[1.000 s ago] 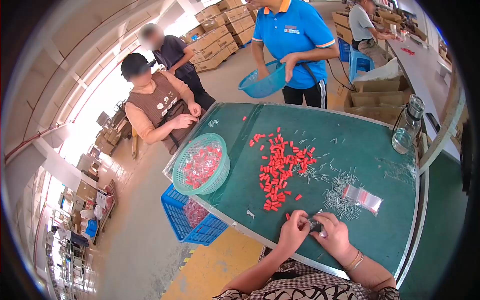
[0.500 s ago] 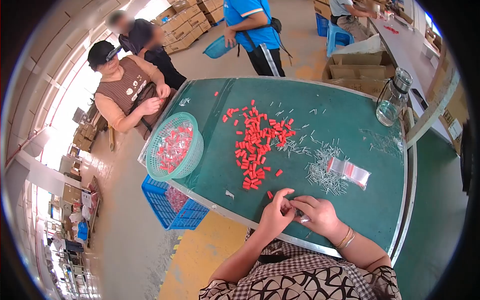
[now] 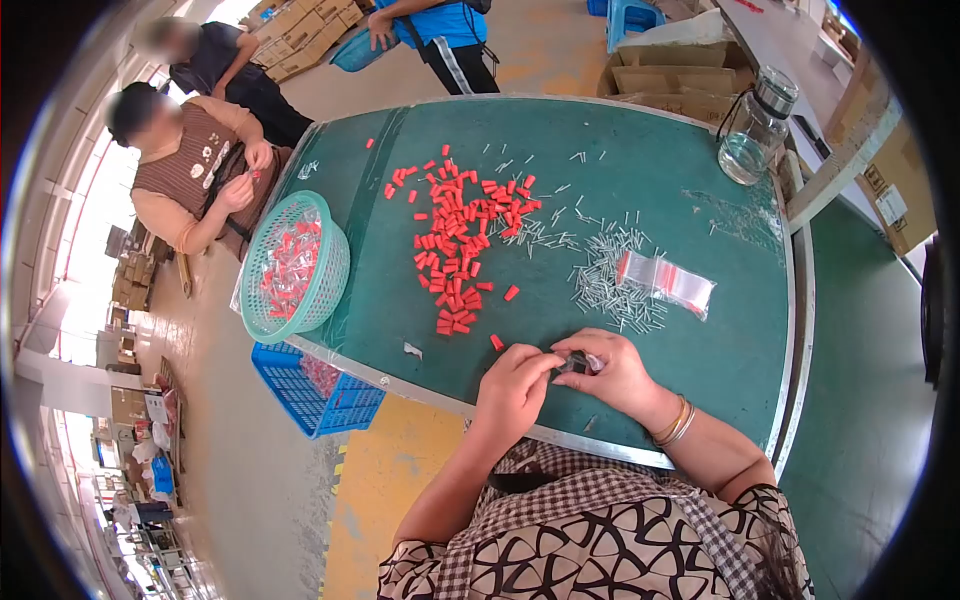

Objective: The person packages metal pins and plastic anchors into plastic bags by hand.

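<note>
Small clear bag: crumpled, pinched between the hands. Red caps: loose pile, beyond hands, leftward. Silver screws: tangled heap, just beyond right hand.

Pale floor, yellow patch bottom, left of centre; stacked cartons upper left; white glare (detail lost) far left.

Both forearms slant forward and inward, the left hand and right hand close together before the torso, their fingers bent inward.
</note>
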A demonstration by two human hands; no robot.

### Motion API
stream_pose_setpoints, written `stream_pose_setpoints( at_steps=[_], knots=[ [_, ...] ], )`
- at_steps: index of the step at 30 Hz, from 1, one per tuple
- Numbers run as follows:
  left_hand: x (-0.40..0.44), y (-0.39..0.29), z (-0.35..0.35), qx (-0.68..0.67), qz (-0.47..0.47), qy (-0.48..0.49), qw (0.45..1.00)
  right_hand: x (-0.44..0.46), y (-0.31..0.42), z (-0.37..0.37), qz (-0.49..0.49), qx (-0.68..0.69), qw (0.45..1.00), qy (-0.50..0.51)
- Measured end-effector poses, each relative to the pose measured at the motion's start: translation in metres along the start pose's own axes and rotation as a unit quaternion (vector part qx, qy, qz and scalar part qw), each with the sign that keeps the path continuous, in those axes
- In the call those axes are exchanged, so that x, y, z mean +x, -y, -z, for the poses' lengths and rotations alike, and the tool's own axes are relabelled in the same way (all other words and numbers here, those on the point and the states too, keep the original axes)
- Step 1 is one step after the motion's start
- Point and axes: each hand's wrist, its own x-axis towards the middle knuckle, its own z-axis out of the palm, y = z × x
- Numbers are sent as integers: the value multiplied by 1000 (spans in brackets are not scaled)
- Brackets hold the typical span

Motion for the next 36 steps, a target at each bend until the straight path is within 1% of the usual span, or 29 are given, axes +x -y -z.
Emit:
stream_pose_setpoints(
  at_steps=[3, 6, 9, 12, 16, 17, 18, 21, 24, 27, 30, 33, 36],
  knots=[
    [2, 0, 1, 103, -45, 31, 993, 0, -3, -1, 20, -13, 1000, 6],
    [2, 4, 1, 100, -48, 45, 993, 0, -4, -2, 24, -21, 999, 13],
    [1, 7, 0, 61, -20, 53, 997, 0, 0, 0, 12, -19, 1000, 19],
    [7, 0, 7, -34, 47, 10, 998, -1, 2, 2, -23, -4, 1000, 8],
    [42, 27, 18, 29, 36, -56, 997, -10, 2, 1, -92, 63, 993, -30],
    [55, 39, 18, 51, 78, -48, 995, -12, 3, 1, -106, 81, 990, -36],
    [72, 48, 16, 70, 98, -45, 992, -14, 5, 1, -105, 68, 992, -27],
    [113, 74, 2, 204, 61, -26, 977, -21, 9, 3, -99, 42, 994, -11],
    [137, 88, -17, 298, 62, -18, 952, -25, 3, 3, -86, 41, 995, -16],
    [146, 89, -22, 341, 55, 64, 936, -24, 3, 4, -77, 41, 996, -16],
    [146, 82, -27, 385, 32, 58, 921, -22, 5, 6, -74, 42, 996, -2],
    [152, 84, -22, 363, 38, 96, 926, -21, 1, 6, -59, 52, 997, -1],
    [154, 89, -15, 361, 33, 112, 925, -22, 3, 8, -56, 62, 997, 0]
  ],
)
